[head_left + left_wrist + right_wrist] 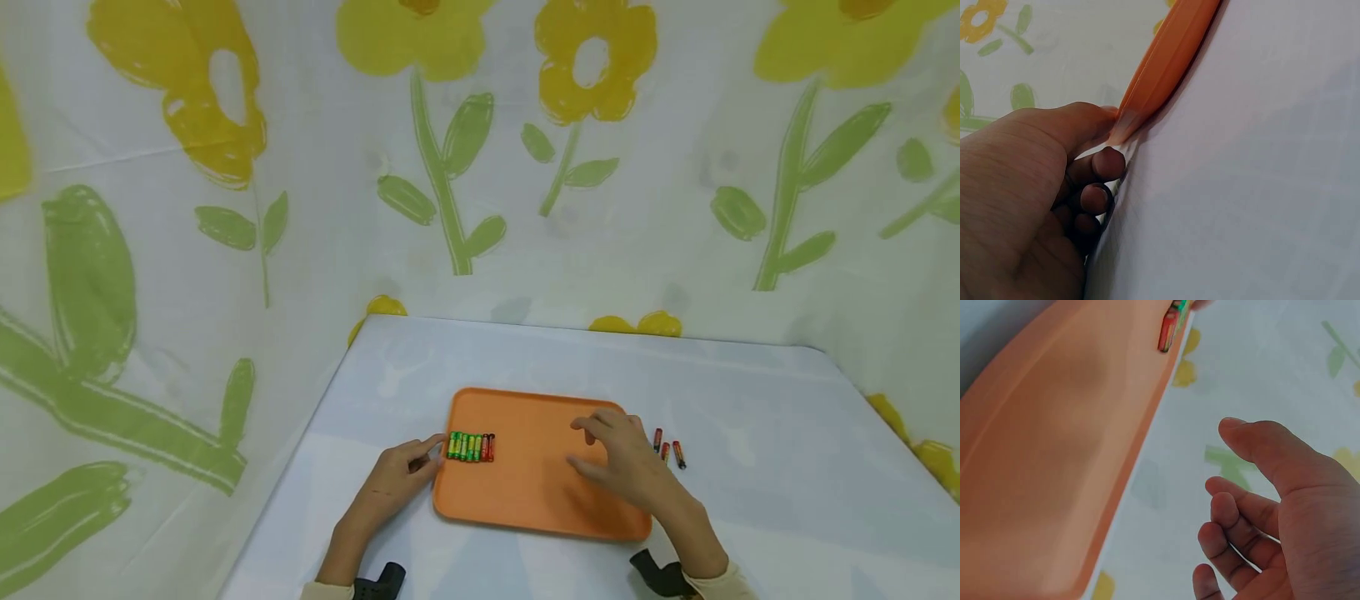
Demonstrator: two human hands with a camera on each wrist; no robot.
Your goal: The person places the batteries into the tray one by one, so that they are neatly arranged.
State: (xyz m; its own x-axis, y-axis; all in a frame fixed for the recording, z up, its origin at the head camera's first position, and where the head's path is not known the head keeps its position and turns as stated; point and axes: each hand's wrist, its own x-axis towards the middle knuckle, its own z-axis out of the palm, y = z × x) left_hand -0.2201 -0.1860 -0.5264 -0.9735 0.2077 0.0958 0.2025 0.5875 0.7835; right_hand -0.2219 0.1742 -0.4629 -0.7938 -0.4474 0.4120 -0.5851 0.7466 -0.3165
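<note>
A row of batteries stands side by side along the left part of an orange tray (525,500): several green batteries (463,447), then two red batteries (488,447) at the row's right end. At the tray's left rim is my left hand (393,483). Its thumb and forefinger tips touch the rim beside the leftmost battery, while the other fingers curl loosely below, as the left wrist view shows. Above the tray's right part hovers my right hand (626,462), thumb and fingers spread apart with nothing between them. In the right wrist view the tray surface (1035,456) lies beside it.
Three loose red batteries (665,452) lie on the white tabletop (765,475), just right of the tray and near my right hand. Behind the table's far edge hangs a cloth (315,250) printed with yellow flowers and green leaves.
</note>
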